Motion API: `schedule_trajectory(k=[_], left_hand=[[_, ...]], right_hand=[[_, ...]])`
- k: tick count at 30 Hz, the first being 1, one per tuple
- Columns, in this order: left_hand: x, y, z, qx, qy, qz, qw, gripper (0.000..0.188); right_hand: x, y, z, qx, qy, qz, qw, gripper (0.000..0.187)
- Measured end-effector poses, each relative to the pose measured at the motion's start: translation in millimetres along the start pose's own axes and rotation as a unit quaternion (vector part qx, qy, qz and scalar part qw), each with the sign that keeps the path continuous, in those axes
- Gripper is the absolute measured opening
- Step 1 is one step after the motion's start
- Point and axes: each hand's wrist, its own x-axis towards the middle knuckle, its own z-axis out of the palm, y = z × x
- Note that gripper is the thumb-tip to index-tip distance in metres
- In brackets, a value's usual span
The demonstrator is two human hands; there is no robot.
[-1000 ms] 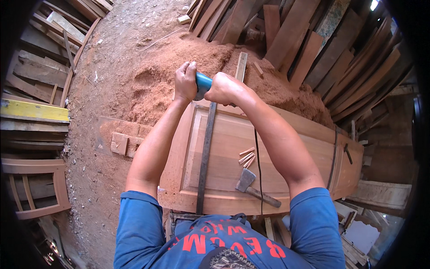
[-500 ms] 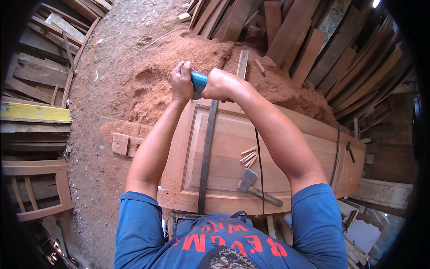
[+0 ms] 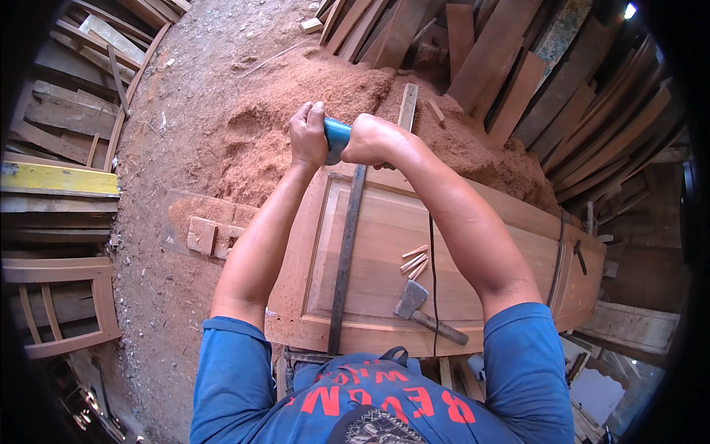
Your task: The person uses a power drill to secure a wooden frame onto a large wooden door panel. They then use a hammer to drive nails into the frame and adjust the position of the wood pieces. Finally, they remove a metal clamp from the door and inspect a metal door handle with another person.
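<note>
Both my hands are closed on a teal corded power tool over the far edge of a wooden panelled door. My left hand wraps its left end, thumb up. The body and rear end are in my right hand; the working end is hidden, so its exact kind does not show. A black cord runs down across the door. Between my forearms lie several small wooden pegs and a hatchet with a wooden handle. A dark metal bar clamp crosses the door left of them.
Beyond the door spreads a heap of reddish sawdust with a wood strip standing out of it. Planks lean at the far right. Stacked boards and a wooden frame line the left. Another clamp sits on the door's right end.
The whole scene has shifted slightly to the right in the picture. Both hands keep their hold on the power tool at the door's far edge; the pegs and hatchet lie as before.
</note>
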Motion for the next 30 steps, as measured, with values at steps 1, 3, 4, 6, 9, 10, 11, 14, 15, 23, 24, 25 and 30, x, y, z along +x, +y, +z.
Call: schedule_trajectory(k=[1, 3, 4, 6, 9, 10, 11, 14, 15, 23, 24, 25, 30], left_hand=[[-2.2, 4.8, 3.1, -0.007, 0.003, 0.006, 1.0, 0.035], [-3.1, 6.2, 3.8, -0.015, 0.002, 0.001, 1.0, 0.036], [-2.0, 3.6, 1.2, -0.017, -0.003, -0.01, 1.0, 0.036], [-1.0, -1.9, 0.0, -0.017, -0.008, -0.02, 1.0, 0.036], [-3.0, -2.4, 3.3, 0.001, 0.005, -0.01, 1.0, 0.037], [-6.7, 4.7, 6.4, 0.018, 0.02, 0.0, 1.0, 0.037], [-8.6, 8.9, 9.0, 0.034, 0.035, 0.009, 0.999, 0.037], [-6.4, -0.5, 4.3, -0.01, -0.005, -0.014, 1.0, 0.037], [-6.4, -1.3, 5.2, -0.018, -0.001, -0.01, 1.0, 0.037], [-12.7, -9.2, 6.5, -0.038, -0.014, -0.005, 0.999, 0.038], [-11.5, -6.4, 6.3, -0.046, -0.016, -0.006, 0.999, 0.037], [-9.6, -11.6, 3.8, -0.02, -0.015, 0.014, 1.0, 0.036], [-12.4, -17.8, 4.3, -0.015, -0.023, 0.019, 0.999, 0.038]], right_hand=[[0.9, 0.8, 0.5, -0.005, 0.0, -0.001, 1.0, 0.029], [2.4, 1.5, 2.5, -0.017, -0.003, -0.005, 1.0, 0.028], [1.8, 1.0, 2.3, -0.015, -0.003, -0.001, 1.0, 0.028], [-1.1, -1.1, 0.0, -0.01, -0.003, 0.007, 1.0, 0.027], [4.7, 3.2, 4.4, -0.018, -0.007, 0.011, 1.0, 0.026], [6.3, 5.4, 5.4, -0.016, -0.003, 0.009, 1.0, 0.026], [7.6, 7.5, 6.6, -0.014, 0.001, 0.007, 1.0, 0.026], [5.8, 7.6, 8.3, -0.008, 0.002, 0.002, 1.0, 0.025], [6.0, 8.3, 8.6, -0.005, 0.001, 0.003, 1.0, 0.025], [15.9, 19.6, 22.8, -0.006, 0.014, -0.008, 1.0, 0.027], [15.1, 18.7, 22.0, -0.01, 0.021, -0.014, 1.0, 0.027], [12.1, 17.6, 21.7, -0.013, 0.022, -0.014, 1.0, 0.03], [12.6, 22.2, 30.7, -0.015, 0.039, -0.006, 0.999, 0.036]])
